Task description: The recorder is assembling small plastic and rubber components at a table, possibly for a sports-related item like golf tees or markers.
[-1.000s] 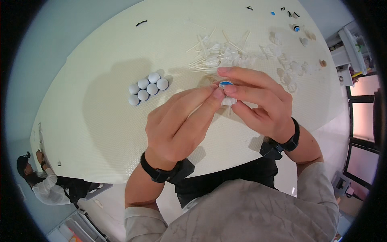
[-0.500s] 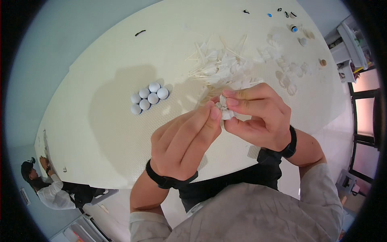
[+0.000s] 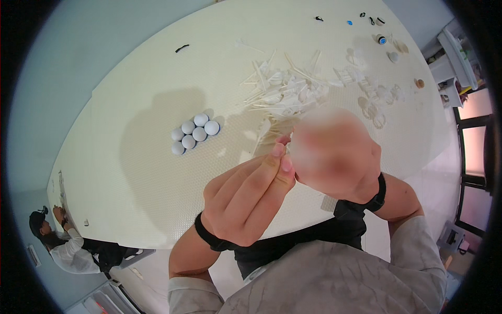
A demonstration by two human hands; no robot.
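My left hand is closed in a pinch, thumb against fingertips, over the near part of the table. A sliver of a small white crumpled piece shows at its fingertips; the rest is covered by my hands. Right beside it, my right hand meets the left fingertips, and its fingers are too smeared to read. Beyond my hands lies a loose heap of thin white plastic-like scraps and pale sticks. Several white balls stand in two rows to the left, with blue showing under their edges.
Flat translucent scraps spread to the right of the heap. Small items lie at the far right, among them a round blue-topped piece and a brown cap. A black strip lies far left. Another person sits at the left end.
My right hand has turned and blurred over the white piece, which is now mostly hidden. My left hand has shifted slightly right and nearer me.
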